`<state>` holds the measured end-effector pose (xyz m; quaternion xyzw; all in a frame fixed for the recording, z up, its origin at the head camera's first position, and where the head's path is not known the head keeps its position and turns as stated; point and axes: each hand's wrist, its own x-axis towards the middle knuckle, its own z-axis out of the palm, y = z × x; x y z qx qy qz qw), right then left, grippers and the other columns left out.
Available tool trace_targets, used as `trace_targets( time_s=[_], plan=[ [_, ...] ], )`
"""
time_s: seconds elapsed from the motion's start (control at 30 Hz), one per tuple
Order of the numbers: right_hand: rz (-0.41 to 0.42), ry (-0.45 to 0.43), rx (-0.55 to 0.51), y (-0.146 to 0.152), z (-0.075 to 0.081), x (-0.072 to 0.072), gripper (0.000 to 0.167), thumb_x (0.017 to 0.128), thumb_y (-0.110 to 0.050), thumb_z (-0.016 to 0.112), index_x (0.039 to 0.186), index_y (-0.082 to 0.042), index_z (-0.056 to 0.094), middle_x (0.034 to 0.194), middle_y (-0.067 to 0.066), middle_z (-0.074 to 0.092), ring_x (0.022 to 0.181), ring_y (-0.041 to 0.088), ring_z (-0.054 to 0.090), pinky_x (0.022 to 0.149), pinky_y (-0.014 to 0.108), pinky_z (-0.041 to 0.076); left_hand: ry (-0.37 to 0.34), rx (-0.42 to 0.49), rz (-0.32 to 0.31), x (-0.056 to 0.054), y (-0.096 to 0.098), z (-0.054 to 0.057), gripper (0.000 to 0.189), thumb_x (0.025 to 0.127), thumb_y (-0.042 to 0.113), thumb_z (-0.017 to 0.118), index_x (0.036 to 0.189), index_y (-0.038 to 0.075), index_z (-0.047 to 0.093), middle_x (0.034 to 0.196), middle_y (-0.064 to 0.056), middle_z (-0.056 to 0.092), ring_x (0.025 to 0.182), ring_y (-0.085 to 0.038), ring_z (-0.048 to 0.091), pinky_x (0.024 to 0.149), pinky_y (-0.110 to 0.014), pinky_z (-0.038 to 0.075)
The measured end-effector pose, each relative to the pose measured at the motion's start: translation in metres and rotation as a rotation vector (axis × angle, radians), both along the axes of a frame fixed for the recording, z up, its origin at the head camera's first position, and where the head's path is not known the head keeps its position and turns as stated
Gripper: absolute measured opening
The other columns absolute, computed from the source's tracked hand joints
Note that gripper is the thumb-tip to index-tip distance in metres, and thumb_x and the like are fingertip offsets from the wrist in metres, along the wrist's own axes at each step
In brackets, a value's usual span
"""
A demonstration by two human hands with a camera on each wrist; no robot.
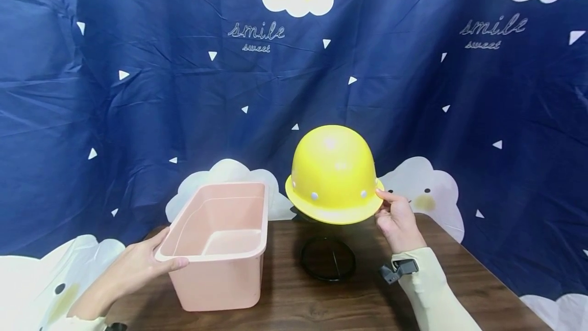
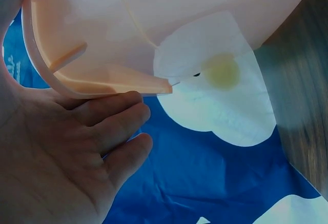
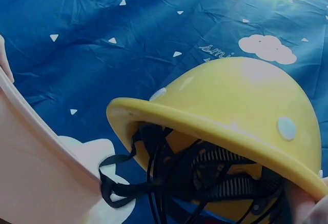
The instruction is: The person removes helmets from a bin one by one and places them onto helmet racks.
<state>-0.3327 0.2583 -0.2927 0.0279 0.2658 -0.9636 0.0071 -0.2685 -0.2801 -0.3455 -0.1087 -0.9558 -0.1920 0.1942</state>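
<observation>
A yellow hard hat (image 1: 334, 172) is above the table, dome up. My right hand (image 1: 398, 221) pinches its brim at the right side, thumb on top. The right wrist view shows the hat's underside, with black straps and a ribbed headband (image 3: 225, 188) inside. My left hand (image 1: 138, 268) grips the near left corner of a pink plastic bin (image 1: 218, 285), thumb over the front rim. In the left wrist view, the fingers of that hand (image 2: 61, 152) lie along the outside of the rim. Inside, the bin's bare floor shows.
Below the hat, a black wire ring (image 1: 328, 279) lies on the dark wooden table (image 1: 294, 303); the hat hides whatever is above it. Behind the table hangs a blue curtain (image 1: 184, 96) with white clouds and triangles.
</observation>
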Motion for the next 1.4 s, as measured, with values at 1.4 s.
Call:
trace_targets(
  time_s=[1.4],
  plan=[
    [-0.304, 0.044, 0.303, -0.003, -0.005, 0.0, 0.012, 0.103, -0.013, 0.055, 0.115, -0.015, 0.053, 0.114, -0.007, 0.054, 0.106, 0.0, 0.057, 0.103, 0.014, 0.047, 0.055, 0.007, -0.019, -0.001, -0.002, 0.005, 0.093, 0.081, 0.061, 0.076, 0.148, 0.003, 0.049, 0.134, -0.025, 0.065, 0.118, -0.045, 0.066, 0.093, -0.061, 0.053]
  ],
)
